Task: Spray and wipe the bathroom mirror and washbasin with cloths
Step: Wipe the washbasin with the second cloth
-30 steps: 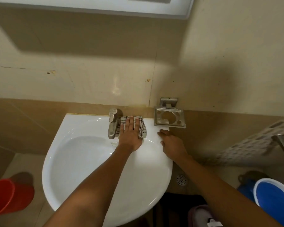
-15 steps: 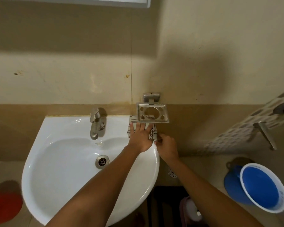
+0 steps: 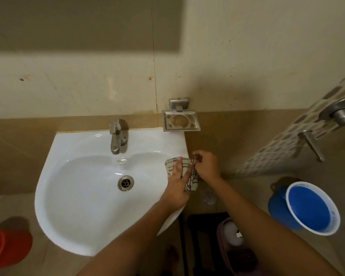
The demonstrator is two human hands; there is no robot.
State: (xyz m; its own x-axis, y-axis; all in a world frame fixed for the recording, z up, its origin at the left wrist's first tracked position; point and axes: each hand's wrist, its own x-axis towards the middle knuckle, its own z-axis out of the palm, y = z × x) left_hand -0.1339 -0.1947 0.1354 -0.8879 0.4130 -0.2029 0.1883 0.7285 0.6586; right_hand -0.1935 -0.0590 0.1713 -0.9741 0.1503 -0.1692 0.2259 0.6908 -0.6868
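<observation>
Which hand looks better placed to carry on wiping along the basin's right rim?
Probably the left hand: it lies flat on the checked cloth, pressing it onto the washbasin rim. The right hand only pinches the cloth's edge, off the basin's side.

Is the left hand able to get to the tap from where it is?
Probably yes. The left hand presses the cloth on the basin's right rim, and nothing stands between it and the tap.

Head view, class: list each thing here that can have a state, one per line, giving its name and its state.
Tap: off, no water running.
Drain: open, unplugged.
Washbasin: holds no water.
Holder: empty.
Cloth: crumpled on the basin's right rim.
Left hand: flat, pressing the cloth.
Right hand: pinching the cloth's edge.
Blue bucket: upright.
</observation>
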